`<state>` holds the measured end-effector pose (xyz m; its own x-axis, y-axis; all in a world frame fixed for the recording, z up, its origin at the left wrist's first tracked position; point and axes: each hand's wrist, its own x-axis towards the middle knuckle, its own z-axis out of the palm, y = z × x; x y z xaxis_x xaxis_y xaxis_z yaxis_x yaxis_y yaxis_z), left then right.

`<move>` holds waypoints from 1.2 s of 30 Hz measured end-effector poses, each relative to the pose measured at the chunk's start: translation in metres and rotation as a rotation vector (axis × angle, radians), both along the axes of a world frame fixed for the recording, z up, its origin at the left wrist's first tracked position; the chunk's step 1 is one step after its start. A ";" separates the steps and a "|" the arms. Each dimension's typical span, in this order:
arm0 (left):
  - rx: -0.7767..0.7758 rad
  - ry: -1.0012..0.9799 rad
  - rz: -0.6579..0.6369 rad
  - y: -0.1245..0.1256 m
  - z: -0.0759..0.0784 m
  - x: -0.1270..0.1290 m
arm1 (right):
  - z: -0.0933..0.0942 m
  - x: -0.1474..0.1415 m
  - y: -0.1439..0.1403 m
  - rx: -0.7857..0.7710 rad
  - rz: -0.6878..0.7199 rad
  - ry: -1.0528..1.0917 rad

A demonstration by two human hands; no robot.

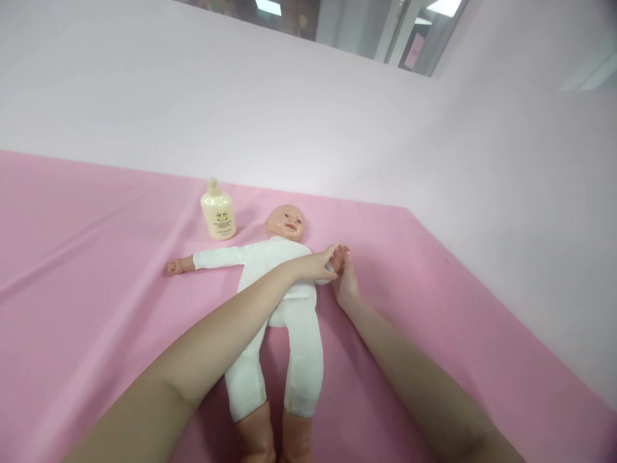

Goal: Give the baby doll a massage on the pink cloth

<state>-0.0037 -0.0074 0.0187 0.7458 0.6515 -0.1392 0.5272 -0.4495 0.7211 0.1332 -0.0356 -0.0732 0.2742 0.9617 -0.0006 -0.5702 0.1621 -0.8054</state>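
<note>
A baby doll [277, 257] in a white suit lies on its back on the pink cloth [96, 270], head away from me. My left hand [319, 263] reaches across its chest and grips the doll's sleeve at its far arm. My right hand [344, 280] holds the small doll hand just beyond that sleeve. The doll's other arm is stretched out to the left.
A cream lotion bottle [218, 211] stands upright beside the doll's head, to its left. A pale pink wall [289, 116] rises behind the cloth and along the right side. The cloth has long folds at the left.
</note>
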 end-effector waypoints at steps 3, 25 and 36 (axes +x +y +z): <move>-0.001 -0.005 -0.003 -0.001 0.002 -0.001 | 0.000 0.000 0.000 0.001 -0.005 -0.001; -0.050 -0.119 -0.009 0.008 -0.013 0.002 | 0.003 0.002 0.000 -0.037 0.050 -0.043; -0.024 -0.049 -0.001 0.003 -0.004 0.001 | 0.001 0.002 -0.002 -0.026 0.038 -0.048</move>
<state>-0.0028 -0.0046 0.0149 0.7530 0.6474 -0.1174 0.4901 -0.4328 0.7566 0.1349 -0.0380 -0.0723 0.2379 0.9712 -0.0134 -0.5364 0.1198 -0.8354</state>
